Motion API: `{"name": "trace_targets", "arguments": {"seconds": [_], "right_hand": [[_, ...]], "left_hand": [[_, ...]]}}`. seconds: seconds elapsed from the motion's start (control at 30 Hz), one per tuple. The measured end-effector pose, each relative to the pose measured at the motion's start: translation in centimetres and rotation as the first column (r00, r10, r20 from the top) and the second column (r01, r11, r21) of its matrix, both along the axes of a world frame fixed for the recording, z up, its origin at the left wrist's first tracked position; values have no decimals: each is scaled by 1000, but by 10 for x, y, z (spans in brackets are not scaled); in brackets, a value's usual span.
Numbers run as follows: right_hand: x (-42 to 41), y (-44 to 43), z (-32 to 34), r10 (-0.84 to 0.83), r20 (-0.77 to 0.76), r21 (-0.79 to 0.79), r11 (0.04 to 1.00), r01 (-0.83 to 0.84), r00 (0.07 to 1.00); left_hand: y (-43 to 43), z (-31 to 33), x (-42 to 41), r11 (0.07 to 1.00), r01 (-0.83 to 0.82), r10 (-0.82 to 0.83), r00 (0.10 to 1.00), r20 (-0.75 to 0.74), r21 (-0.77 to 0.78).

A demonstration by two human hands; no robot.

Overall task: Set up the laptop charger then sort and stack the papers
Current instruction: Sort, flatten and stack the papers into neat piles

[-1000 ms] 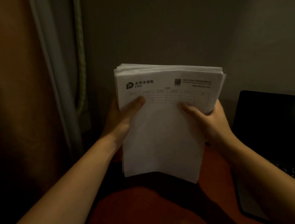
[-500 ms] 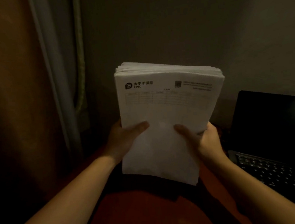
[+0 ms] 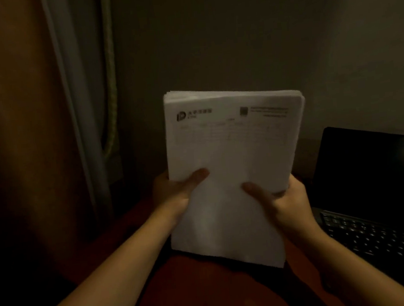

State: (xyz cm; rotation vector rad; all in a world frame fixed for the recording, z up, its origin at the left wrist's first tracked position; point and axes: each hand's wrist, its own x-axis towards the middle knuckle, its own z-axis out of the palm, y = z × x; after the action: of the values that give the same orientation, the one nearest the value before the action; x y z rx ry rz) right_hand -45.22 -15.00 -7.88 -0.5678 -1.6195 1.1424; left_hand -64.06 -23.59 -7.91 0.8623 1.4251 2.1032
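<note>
Your left hand [image 3: 175,191] and right hand [image 3: 283,202] each grip the stack of papers [image 3: 231,165] by a side edge, thumbs across the front, upright above the desk [image 3: 208,296], left of the laptop [image 3: 375,186].

The stack of papers [image 3: 234,174] stands upright between my left hand [image 3: 172,192] and my right hand [image 3: 288,204]. It fills the middle of the space and hides whatever lies directly behind it. On my right, the open laptop [image 3: 369,174] sits just beside my right hand. Its raised screen bars passage that way, and its keyboard occupies the near right of the surface [image 3: 195,287]. On my left, the curtain [image 3: 22,119] and a hanging cord [image 3: 111,87] close that side. The wall [image 3: 210,42] shuts off the far end. Open surface shows below the papers, between my forearms. Free room lies above the stack, in front of the wall.
</note>
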Motion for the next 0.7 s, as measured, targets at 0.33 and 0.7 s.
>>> {"name": "trace_targets", "arguments": {"seconds": [0.33, 0.7], "right_hand": [[-1, 22, 135, -178, 651, 421, 893, -156, 738], [-30, 17, 130, -481, 848, 527, 722, -448, 222]], "left_hand": [[-13, 62, -54, 955, -290, 297, 929, -221, 65], [-14, 7, -46, 973, 207, -215, 974, -71, -107]]}}
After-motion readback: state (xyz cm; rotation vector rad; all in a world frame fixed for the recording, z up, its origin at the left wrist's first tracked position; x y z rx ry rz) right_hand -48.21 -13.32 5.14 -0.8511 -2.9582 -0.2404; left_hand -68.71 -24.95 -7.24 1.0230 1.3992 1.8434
